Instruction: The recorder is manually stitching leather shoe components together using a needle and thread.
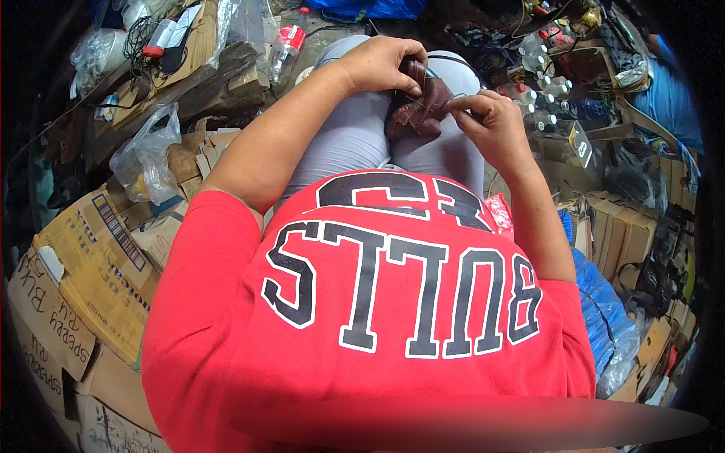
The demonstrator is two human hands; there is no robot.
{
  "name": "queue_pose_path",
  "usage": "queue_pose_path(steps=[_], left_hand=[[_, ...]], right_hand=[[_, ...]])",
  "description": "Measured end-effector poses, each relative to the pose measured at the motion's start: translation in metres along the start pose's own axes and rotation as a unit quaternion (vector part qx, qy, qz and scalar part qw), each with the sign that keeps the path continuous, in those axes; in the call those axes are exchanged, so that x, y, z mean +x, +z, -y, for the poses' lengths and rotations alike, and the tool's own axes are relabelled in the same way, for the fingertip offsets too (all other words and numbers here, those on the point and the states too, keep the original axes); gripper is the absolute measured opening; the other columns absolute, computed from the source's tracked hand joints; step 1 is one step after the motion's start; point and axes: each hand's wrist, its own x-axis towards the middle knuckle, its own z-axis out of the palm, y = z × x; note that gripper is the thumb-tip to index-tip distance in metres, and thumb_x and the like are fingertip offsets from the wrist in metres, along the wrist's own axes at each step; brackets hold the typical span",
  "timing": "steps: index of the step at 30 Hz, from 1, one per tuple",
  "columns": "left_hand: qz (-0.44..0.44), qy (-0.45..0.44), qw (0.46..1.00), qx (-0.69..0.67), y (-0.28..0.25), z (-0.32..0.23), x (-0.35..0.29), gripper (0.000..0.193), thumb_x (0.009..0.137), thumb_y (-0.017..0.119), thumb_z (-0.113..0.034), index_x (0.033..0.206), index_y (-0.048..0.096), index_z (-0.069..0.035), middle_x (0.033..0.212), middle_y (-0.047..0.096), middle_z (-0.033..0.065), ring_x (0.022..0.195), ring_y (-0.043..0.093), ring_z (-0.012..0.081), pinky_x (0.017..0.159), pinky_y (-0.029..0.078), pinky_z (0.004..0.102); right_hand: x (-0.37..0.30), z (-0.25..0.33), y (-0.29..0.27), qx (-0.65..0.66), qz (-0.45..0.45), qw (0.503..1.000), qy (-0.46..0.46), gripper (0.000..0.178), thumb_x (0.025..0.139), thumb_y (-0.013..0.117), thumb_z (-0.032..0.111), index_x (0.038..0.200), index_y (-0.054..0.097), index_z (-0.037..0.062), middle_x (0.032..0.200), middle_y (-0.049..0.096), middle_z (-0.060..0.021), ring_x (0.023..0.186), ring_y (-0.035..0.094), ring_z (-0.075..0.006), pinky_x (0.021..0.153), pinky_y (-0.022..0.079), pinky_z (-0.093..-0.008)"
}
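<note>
A dark brown leather piece, which looks like a shoe upper (424,109), rests over my grey-trousered thighs (340,140), between my two hands. My left hand (384,66) is closed on its far end, fingers curled over the leather and the thumb pressing from the near side. At its right edge, my right hand (491,124) is closed in a pinch, thumb and forefinger together. Whatever lies between those fingertips is too small to make out. Folds and seams show on the leather, and its underside is hidden.
Cardboard boxes (91,264) are stacked at the left, near a clear plastic bag (151,162). A red-labelled bottle (287,47) stands beyond my left arm. Several small bottles (535,64) with red or white caps cluster at the far right. Blue plastic sheeting (593,302) lies beside my right elbow.
</note>
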Motion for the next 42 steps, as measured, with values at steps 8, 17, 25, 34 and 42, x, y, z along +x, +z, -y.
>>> queue_pose_path(steps=[8,17,25,34,42], left_hand=[[0.001,0.002,1.0,-0.01,0.001,0.004,0.0,0.042,0.065,0.079,-0.016,0.102,0.061,-0.007,0.088,0.065,0.0047,0.082,0.06,0.014,0.076,0.047,0.0275],[-0.005,0.012,1.0,-0.01,0.001,0.003,0.0,0.043,0.064,0.079,-0.015,0.102,0.061,-0.007,0.089,0.066,0.004,0.084,0.06,0.014,0.077,0.047,0.0273],[0.0,0.003,1.0,-0.016,0.001,0.002,0.002,0.043,0.063,0.079,-0.012,0.102,0.061,-0.007,0.091,0.064,0.0046,0.086,0.06,0.0167,0.081,0.047,0.0275],[-0.199,0.087,0.973,0.08,-0.011,-0.02,-0.061,0.027,0.08,0.06,0.002,0.105,0.064,-0.008,0.086,0.057,0.008,0.086,0.058,0.0231,0.077,0.047,0.0315],[-0.214,0.096,0.971,0.042,0.003,-0.039,-0.081,0.027,0.078,0.063,0.004,0.101,0.069,-0.009,0.084,0.061,0.0092,0.072,0.062,0.0218,0.065,0.05,0.0301]], right_hand=[[-0.001,0.001,0.0,-0.004,0.007,1.0,0.009,0.014,0.075,0.067,0.011,0.088,0.072,0.0083,0.073,0.062,-0.0128,0.066,0.062,-0.0282,0.062,0.048,-0.0344],[0.004,-0.03,0.012,0.103,0.031,0.994,0.025,0.016,0.075,0.072,0.011,0.091,0.072,0.008,0.074,0.061,-0.0063,0.067,0.057,-0.0154,0.064,0.045,-0.0283],[0.014,-0.036,0.034,0.172,0.016,0.985,0.015,0.015,0.071,0.076,0.008,0.083,0.07,0.0038,0.075,0.06,-0.0024,0.07,0.054,-0.0103,0.065,0.044,-0.0249],[-0.015,-0.025,0.036,-0.013,-0.075,0.987,-0.143,0.022,0.071,0.069,0.006,0.091,0.069,0.0145,0.073,0.055,-0.0025,0.072,0.054,-0.0207,0.076,0.038,-0.0339],[-0.005,-0.03,0.026,-0.002,-0.004,0.993,-0.121,0.027,0.075,0.068,0.009,0.099,0.071,0.0221,0.073,0.053,-0.0001,0.075,0.054,-0.0193,0.082,0.033,-0.0368]])
